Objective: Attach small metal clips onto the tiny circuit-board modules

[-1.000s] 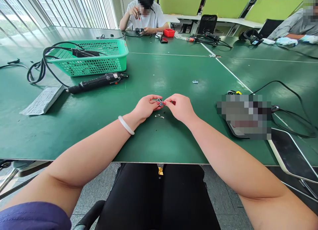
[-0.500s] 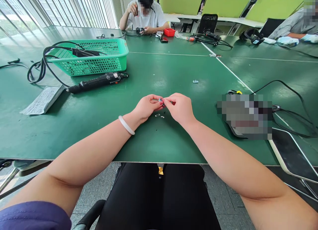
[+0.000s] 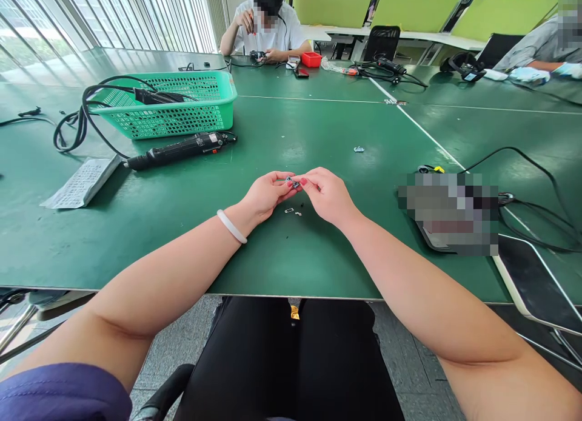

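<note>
My left hand [image 3: 268, 193] is closed, its thumb and fingers pinching a small silver-and-dark metal part [image 3: 293, 182] just above the table. My right hand [image 3: 325, 193] meets it from the other side, thumb and index finger close together at the part's right end. The fingertips cover some of the part, so its exact kind does not show. On the green table [image 3: 254, 257] below the hands lie a tiny pale frame-shaped piece [image 3: 289, 210] and another small pale piece [image 3: 298, 214].
A black electric screwdriver [image 3: 182, 151] lies before a green basket [image 3: 168, 121] with cables. Left is a paper pad [image 3: 82, 181]; beyond my hands, a small light-coloured part [image 3: 359, 149]. Rightward are a blurred-out object [image 3: 450, 215] and a phone [image 3: 536, 281]. A person [image 3: 268, 33] works opposite.
My right fingers have shifted slightly on the metal part, and more of it shows between the hands. The pieces on the table have stayed put.
</note>
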A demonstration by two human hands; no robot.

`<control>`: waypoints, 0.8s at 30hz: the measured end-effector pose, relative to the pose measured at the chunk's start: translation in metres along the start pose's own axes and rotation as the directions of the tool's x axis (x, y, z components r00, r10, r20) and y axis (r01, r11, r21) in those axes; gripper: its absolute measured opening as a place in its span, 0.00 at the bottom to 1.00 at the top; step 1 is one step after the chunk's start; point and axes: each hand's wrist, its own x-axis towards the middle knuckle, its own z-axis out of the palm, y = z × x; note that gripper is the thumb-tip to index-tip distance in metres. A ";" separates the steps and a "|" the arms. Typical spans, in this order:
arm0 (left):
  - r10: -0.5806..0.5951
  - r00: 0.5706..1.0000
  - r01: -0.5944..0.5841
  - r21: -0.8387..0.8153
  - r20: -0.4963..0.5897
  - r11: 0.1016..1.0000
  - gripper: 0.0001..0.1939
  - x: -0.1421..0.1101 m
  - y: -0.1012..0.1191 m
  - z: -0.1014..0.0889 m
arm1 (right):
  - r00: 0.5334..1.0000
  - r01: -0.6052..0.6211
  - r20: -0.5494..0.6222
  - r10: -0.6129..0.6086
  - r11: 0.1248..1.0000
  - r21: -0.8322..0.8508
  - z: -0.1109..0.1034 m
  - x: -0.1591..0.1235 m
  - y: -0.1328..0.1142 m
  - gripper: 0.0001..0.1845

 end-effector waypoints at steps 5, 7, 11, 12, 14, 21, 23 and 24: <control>-0.013 1.000 0.013 0.017 -0.014 1.000 0.07 -0.002 0.003 0.002 | 0.999 -0.045 -0.005 0.046 0.995 0.093 0.002 0.001 0.003 0.18; -0.017 1.000 0.018 0.044 -0.023 0.999 0.07 -0.003 0.005 0.003 | 0.991 -0.125 -0.027 0.128 0.987 0.097 0.001 0.002 0.007 0.17; -0.014 0.997 0.023 0.120 -0.075 0.992 0.06 -0.004 0.006 0.004 | 0.968 -0.246 -0.068 0.242 0.968 -0.055 -0.003 0.005 0.019 0.13; -0.012 0.996 0.024 0.136 -0.087 0.990 0.06 -0.004 0.006 0.004 | 0.967 -0.251 -0.079 0.243 0.961 -0.114 -0.004 0.006 0.022 0.12; -0.014 0.995 0.030 0.158 -0.100 0.987 0.06 -0.005 0.007 0.005 | 0.965 -0.262 -0.084 0.250 0.943 -0.204 -0.005 0.008 0.026 0.11; -0.024 0.995 0.045 0.225 -0.098 0.973 0.07 -0.009 0.010 0.008 | 0.967 -0.224 0.038 0.253 0.911 -0.347 -0.002 0.011 0.025 0.07; -0.023 0.995 0.045 0.240 -0.094 0.970 0.06 -0.010 0.010 0.008 | 0.971 -0.201 0.049 0.235 0.907 -0.370 -0.001 0.011 0.024 0.07; -0.021 0.995 0.043 0.245 -0.093 0.969 0.06 -0.010 0.010 0.009 | 0.973 -0.190 0.052 0.226 0.906 -0.378 0.000 0.011 0.025 0.07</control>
